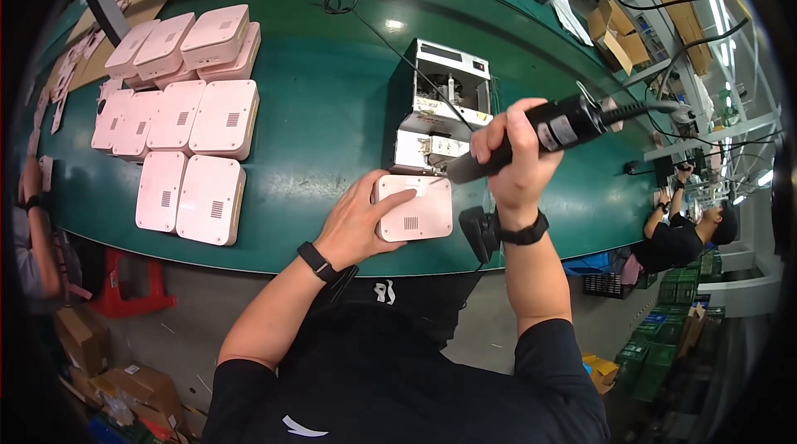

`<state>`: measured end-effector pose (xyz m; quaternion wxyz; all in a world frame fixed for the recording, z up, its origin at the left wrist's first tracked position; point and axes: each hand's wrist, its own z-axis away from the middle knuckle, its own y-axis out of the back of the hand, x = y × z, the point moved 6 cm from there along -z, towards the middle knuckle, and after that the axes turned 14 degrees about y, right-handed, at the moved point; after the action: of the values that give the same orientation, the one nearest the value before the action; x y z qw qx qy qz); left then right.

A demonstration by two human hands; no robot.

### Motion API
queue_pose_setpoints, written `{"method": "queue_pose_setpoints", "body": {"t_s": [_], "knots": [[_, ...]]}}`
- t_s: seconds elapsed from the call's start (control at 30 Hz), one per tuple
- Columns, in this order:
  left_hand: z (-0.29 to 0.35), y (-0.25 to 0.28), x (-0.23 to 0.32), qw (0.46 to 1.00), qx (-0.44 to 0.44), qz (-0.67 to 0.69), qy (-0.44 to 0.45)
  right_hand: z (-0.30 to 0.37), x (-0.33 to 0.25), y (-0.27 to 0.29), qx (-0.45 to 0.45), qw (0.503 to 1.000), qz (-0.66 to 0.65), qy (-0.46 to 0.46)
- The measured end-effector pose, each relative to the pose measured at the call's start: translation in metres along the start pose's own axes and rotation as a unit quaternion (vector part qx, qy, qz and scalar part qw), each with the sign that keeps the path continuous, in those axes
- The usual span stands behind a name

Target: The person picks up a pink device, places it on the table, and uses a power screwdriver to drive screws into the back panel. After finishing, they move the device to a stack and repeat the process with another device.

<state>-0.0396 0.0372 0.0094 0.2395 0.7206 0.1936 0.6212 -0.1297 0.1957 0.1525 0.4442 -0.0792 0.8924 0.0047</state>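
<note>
A flat white plastic box (427, 210) with rounded corners and a slotted vent lies on the green table in front of me. My left hand (362, 215) grips it at its left side, with the index finger laid across the top. In my right hand (521, 153) is a black electric screwdriver (544, 133), held tilted, its cable running off to the right. The screwdriver's nose is over the far right part of the box. Whether its bit touches a screw is too small to tell. Just beyond the box stands a metal screw feeder (444, 103).
Several similar white boxes (222, 118) are stacked and laid in rows on the left of the green table (324, 128). A thin cable (374, 37) hangs across the view. Co-workers sit at the left, far side and right (689, 228). A red stool (131, 288) stands below the table edge.
</note>
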Motion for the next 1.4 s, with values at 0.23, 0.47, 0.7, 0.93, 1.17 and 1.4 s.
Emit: {"method": "queue_pose_setpoints", "body": {"t_s": [0.23, 0.47, 0.7, 0.93, 1.17, 1.4], "knots": [[-0.004, -0.002, -0.001, 1.0, 0.027, 0.004, -0.013, 0.044, -0.038, -0.027, -0.051, 0.984, -0.166, -0.028], [-0.001, 0.0, -0.002, 0.999, 0.042, 0.02, -0.02, 0.064, -0.049, -0.048, -0.121, 0.985, -0.118, -0.041], [-0.001, -0.001, 0.0, 0.998, 0.044, -0.007, -0.035, 0.077, -0.04, -0.053, -0.12, 0.985, -0.094, -0.081], [-0.002, -0.003, -0.003, 0.998, 0.058, -0.008, -0.036, 0.082, -0.034, -0.056, -0.167, 0.975, -0.135, -0.064], [0.003, -0.003, -0.004, 0.998, 0.057, -0.012, -0.038, 0.092, -0.03, -0.059, -0.168, 0.982, -0.079, -0.021], [0.02, 0.024, 0.001, 0.998, 0.007, 0.023, 0.051, 0.043, -0.055, -0.022, 0.02, 0.977, -0.213, 0.019]]}}
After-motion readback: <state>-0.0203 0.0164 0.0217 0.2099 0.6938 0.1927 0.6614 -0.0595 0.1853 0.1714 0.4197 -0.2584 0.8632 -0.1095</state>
